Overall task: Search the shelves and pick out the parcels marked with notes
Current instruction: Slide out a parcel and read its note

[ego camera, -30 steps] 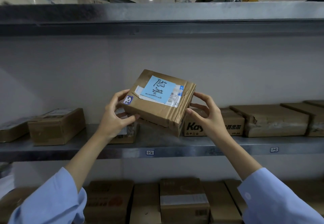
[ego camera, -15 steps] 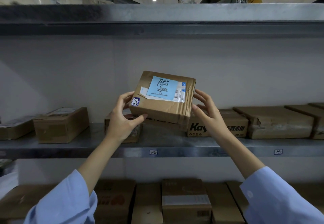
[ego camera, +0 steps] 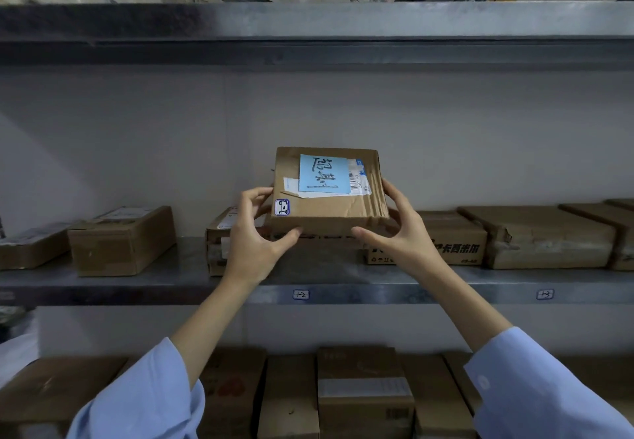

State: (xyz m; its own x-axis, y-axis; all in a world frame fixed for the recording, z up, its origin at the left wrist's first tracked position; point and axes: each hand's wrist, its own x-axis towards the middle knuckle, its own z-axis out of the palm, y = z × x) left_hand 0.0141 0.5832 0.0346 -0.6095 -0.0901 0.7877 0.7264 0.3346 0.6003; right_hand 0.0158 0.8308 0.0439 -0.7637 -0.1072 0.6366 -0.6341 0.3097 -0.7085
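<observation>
One parcel (ego camera: 326,213), a flat brown cardboard box with creased, taped edges, is held tilted over the middle shelf (ego camera: 154,289), face toward the camera. A pale blue note (ego camera: 324,173) with dark handwriting covers part of its white label (ego camera: 360,186). The left hand (ego camera: 252,232) grips its left edge and the right hand (ego camera: 403,236) its right, fingers (ego camera: 391,187) curled round the corners, thumbs against the front edge. The shelf is dull grey metal against a plain white wall (ego camera: 137,147). More cardboard boxes (ego camera: 120,241) lie along it and in the row below.
</observation>
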